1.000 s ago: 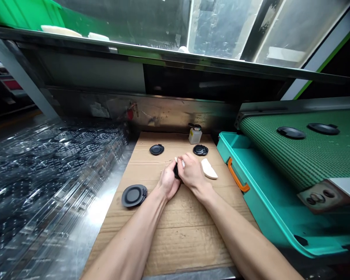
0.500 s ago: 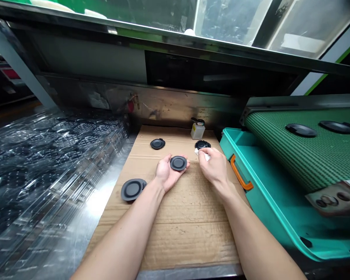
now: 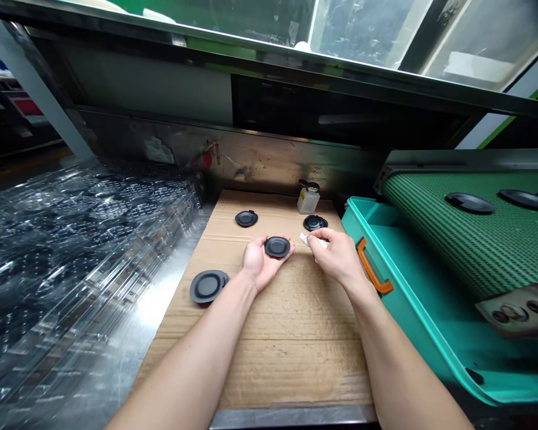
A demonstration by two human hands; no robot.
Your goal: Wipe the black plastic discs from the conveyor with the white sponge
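Note:
My left hand [image 3: 259, 265] lies palm up on the cardboard sheet [image 3: 269, 352] and holds a round black cap [image 3: 277, 246] in its fingers. My right hand [image 3: 338, 258] is closed on a small white piece [image 3: 305, 239], pinched at the fingertips just right of the cap. Three more black caps rest on the cardboard: a larger cap [image 3: 207, 286] at the left, one cap [image 3: 246, 218] at the back, and another cap [image 3: 315, 223] beyond my right hand. A small white bottle [image 3: 308, 199] stands at the back edge.
A teal bin [image 3: 412, 310] with an orange handle [image 3: 371, 267] sits at the right, under a green conveyor belt [image 3: 475, 233] carrying black caps [image 3: 469, 203]. Stacked clear plastic trays [image 3: 72, 239] fill the left. A metal wall and shelf rise behind.
My hands were together working on the cap, then parted. The left now holds the cap open in its palm; the right drew away to the right with the white piece.

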